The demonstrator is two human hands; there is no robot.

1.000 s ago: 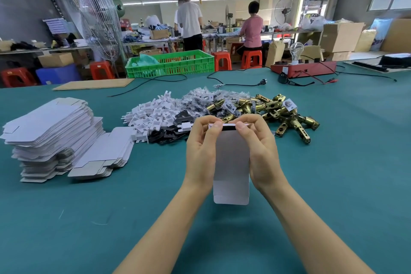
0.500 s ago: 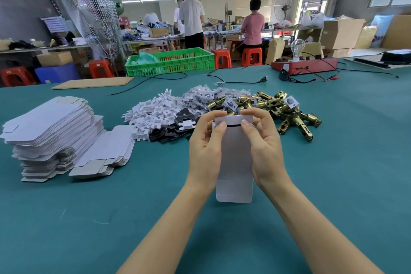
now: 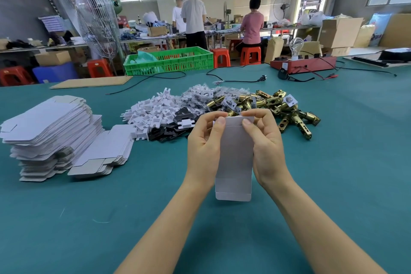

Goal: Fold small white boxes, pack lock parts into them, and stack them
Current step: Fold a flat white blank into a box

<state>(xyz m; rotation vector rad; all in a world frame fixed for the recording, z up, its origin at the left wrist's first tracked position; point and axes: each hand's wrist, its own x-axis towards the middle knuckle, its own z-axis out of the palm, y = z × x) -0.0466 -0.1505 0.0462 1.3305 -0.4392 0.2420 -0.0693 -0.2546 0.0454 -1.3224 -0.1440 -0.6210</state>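
I hold a small white box upright above the green table, its long side facing me and a flap hanging at the bottom. My left hand grips its left side, thumb on the top edge. My right hand grips the right side, thumb on the top flap. Beyond the box lie a pile of brass lock latches, a heap of white plastic parts, some black parts and small bagged parts.
A tall stack of flat white box blanks stands at the left, with a lower fanned stack beside it. Farther back are a green crate, a red test box with a bulb, cables and a cardboard sheet.
The box's top flap, open with a dark gap before, is now folded down flat. Both thumbs have shifted onto the top edge and the box sits slightly higher.
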